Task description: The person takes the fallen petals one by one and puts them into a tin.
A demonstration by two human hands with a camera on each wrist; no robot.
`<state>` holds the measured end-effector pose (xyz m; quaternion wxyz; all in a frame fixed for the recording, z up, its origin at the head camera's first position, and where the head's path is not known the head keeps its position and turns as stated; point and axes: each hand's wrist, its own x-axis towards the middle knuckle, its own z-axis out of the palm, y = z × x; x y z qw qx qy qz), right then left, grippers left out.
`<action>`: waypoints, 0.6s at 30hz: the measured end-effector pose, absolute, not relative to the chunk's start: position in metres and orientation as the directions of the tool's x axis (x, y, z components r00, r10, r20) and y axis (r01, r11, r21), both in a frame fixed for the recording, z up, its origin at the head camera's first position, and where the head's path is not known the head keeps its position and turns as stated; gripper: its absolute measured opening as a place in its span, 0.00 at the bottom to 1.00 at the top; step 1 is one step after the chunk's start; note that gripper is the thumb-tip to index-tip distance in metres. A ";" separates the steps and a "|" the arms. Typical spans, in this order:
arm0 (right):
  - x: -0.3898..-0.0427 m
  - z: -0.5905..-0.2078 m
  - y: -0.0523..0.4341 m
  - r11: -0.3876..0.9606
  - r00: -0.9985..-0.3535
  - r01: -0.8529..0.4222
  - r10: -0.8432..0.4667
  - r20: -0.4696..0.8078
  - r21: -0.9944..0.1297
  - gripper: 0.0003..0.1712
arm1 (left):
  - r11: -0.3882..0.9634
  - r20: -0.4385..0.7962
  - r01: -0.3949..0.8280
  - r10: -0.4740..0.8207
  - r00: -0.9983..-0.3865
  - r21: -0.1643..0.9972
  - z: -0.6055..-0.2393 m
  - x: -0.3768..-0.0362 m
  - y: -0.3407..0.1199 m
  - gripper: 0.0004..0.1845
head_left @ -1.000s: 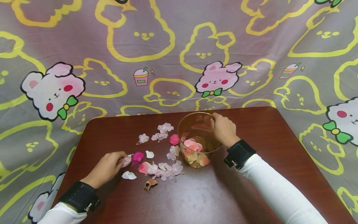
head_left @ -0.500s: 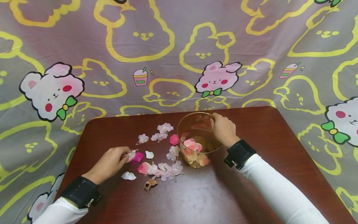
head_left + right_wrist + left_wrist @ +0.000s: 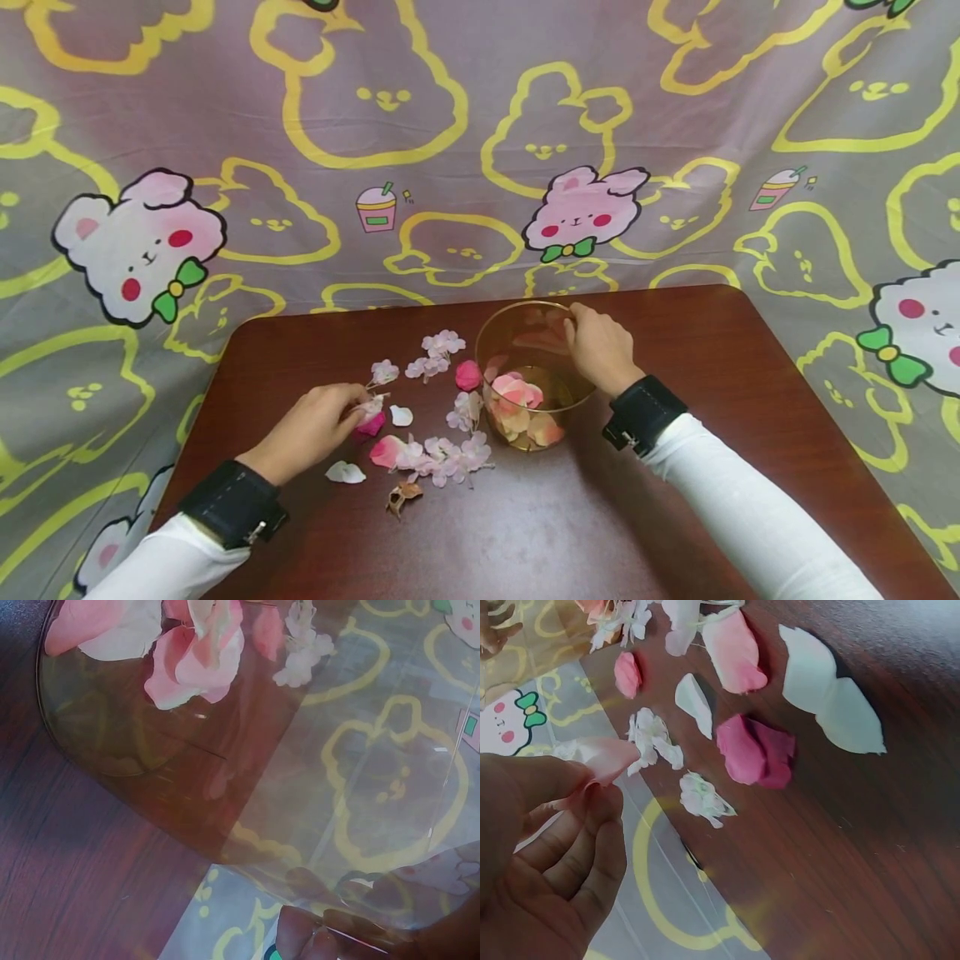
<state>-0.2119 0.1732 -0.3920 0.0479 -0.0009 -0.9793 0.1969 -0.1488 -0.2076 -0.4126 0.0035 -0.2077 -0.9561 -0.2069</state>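
Left hand (image 3: pixel 315 427): fingers pinch 1 pale petal (image 3: pixel 604 756), left of bowl (image 3: pixel 501 333). Right hand (image 3: pixel 600 346): fingers curled over bowl rim.

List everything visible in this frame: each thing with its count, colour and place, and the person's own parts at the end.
Clear amber-tinted glass bowl: one, on the table centre, pink and cream petals inside.
Pale pink petal: one, pinched in the left hand's fingertips.
Magenta petal: one, on the table just past the left hand.
White petals: a pair, nearer the table's front edge.
Loose pink and white blossoms: a scatter, count unclear, left of the bowl.
Dark red-brown wooden table: one, under everything.
Cartoon-bunny printed cloth: one, hung behind the table.
Left hand: black wrist strap, white sleeve.
Right hand: grips the bowl's far rim.
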 end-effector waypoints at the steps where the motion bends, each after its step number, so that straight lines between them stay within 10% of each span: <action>1: -0.212 -0.392 0.173 0.923 -0.995 -0.017 0.021 0.093 -0.384 0.13 | 0.826 0.095 0.406 0.403 -0.910 0.391 -0.412 -0.149 -0.206 0.05; 18: -0.211 -0.392 0.174 0.919 -0.995 -0.027 0.012 0.097 -0.393 0.12 | 0.797 0.127 0.484 0.473 -0.872 0.361 -0.399 -0.158 -0.168 0.03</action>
